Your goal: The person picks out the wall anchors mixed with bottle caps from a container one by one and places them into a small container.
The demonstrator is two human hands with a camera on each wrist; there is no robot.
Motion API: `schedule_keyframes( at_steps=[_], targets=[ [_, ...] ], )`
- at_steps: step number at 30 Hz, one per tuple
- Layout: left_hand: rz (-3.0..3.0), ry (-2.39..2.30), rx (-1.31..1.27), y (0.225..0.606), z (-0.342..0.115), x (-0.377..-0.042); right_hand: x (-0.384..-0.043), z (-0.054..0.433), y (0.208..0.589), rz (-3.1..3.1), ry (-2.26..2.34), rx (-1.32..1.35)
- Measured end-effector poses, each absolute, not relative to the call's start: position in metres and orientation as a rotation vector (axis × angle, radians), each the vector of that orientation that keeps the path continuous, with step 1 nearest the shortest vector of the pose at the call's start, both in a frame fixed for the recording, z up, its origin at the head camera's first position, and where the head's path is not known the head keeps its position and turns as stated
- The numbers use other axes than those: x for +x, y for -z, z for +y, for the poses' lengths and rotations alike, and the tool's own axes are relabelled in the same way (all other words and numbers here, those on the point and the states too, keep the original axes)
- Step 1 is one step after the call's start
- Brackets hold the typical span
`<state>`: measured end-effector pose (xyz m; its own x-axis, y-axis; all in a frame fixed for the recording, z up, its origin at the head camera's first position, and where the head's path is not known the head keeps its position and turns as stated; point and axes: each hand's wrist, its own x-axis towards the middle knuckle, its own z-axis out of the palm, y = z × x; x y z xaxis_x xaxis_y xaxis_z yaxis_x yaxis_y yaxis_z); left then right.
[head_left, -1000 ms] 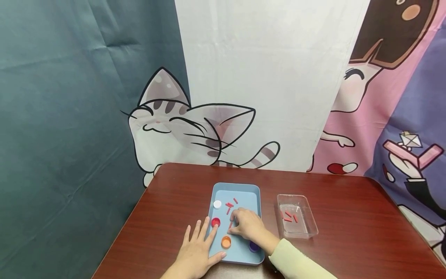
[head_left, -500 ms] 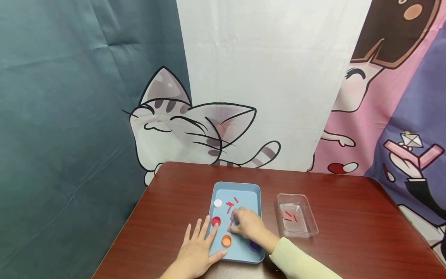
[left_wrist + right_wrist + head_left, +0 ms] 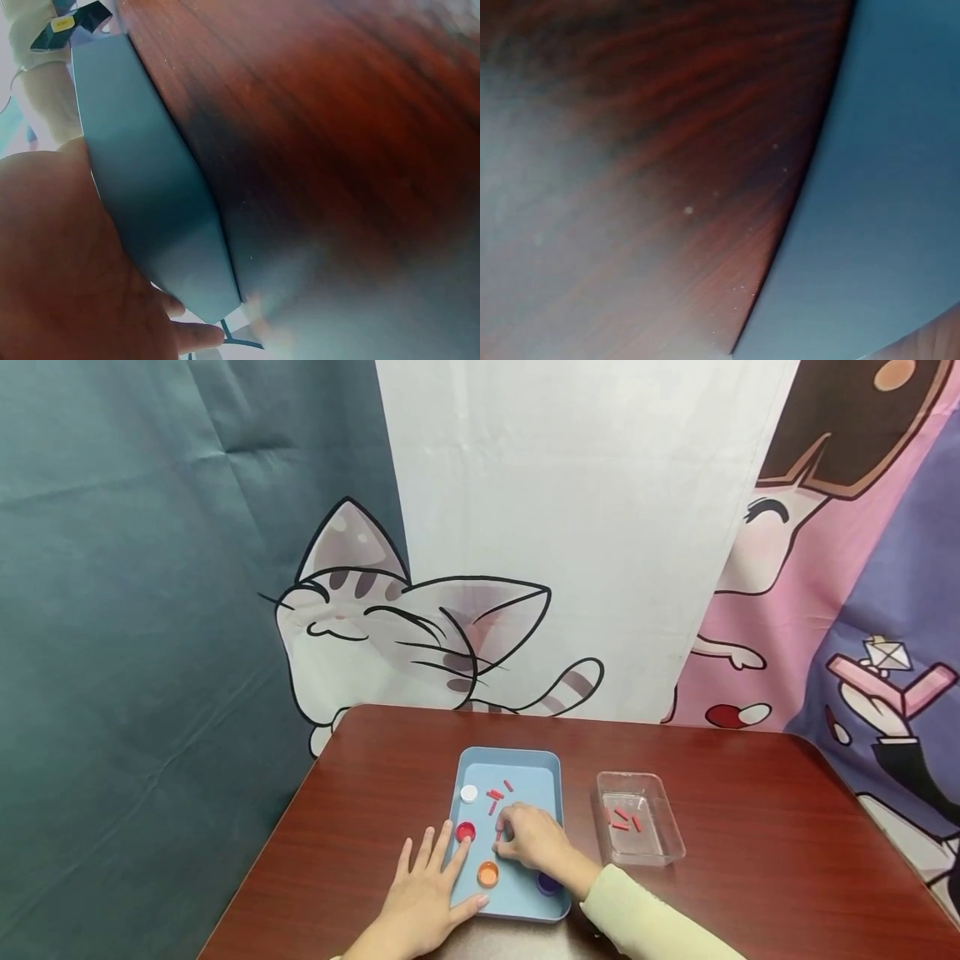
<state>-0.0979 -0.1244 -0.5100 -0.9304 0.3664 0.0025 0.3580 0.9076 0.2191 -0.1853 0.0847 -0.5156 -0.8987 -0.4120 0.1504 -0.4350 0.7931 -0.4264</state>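
Observation:
In the head view a light-blue tray (image 3: 517, 903) lies on the table, holding several short red sticks (image 3: 495, 794) in its upper middle. My right hand (image 3: 534, 839) is over the tray, thumb and forefinger pinching one red stick (image 3: 498, 836) by its ends. Spread flat, my left hand (image 3: 420, 897) rests at the tray's left edge, a fingertip at the red cap (image 3: 466, 832) and the thumb near the orange cap (image 3: 487, 874). The left wrist view shows the left hand (image 3: 75, 262) beside the tray's outer wall (image 3: 150, 165). Only the tray wall (image 3: 877, 187) and table fill most of the right wrist view.
A clear plastic box (image 3: 660, 852) with several red sticks (image 3: 621, 814) stands right of the tray. A white cap (image 3: 468, 793) sits at the tray's upper left. A purple cap (image 3: 547, 883) is partly under the right wrist. Behind the brown table (image 3: 750, 810) hangs a printed cloth.
My right thumb and forefinger have drawn closer together on the red stick. The left hand stays in place, and the head view has tilted slightly.

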Motion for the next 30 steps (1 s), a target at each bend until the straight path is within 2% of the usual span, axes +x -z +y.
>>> schedule_keyframes(
  at_steps=[30],
  targets=[
    [3.014,-0.351,0.556,0.508,-0.124,-0.097,-0.188,0.119,0.48,-2.865,-0.937,0.729]
  ],
)
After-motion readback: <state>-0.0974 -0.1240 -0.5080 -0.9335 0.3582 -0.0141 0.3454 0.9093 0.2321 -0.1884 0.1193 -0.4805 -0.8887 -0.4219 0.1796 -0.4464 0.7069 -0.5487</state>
